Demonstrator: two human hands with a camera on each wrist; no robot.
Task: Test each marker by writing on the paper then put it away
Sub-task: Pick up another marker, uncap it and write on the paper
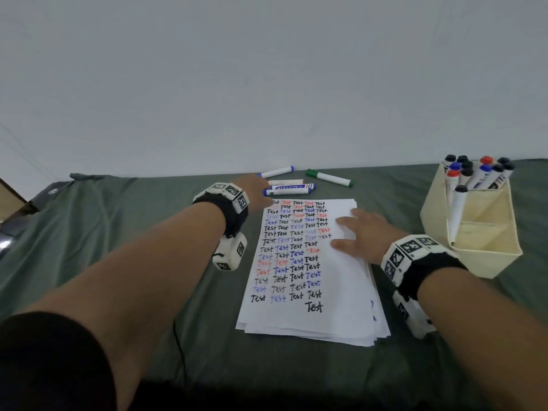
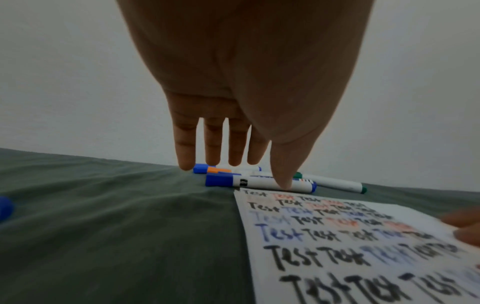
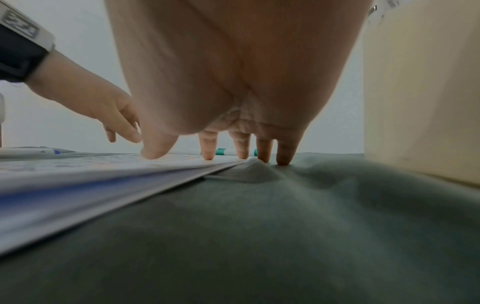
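Paper [image 1: 341, 292], a stack covered in "Test" scrawls, lies mid-surface [image 1: 148, 262] under the right hand [image 1: 361, 235], which presses its 3 o'clock edge with flat, released fingers. The holder [image 1: 474, 256] of markers stands at 3 o'clock. At 12 o'clock, the left hand [image 1: 255, 188] hangs over four loose markers [image 1: 289, 191], fingers straight, grasping nothing; whether the thumb touches the nearest is unclear.

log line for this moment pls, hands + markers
left hand: open, reaching at loose markers | right hand: open, flat on paper | holder: tested markers inside
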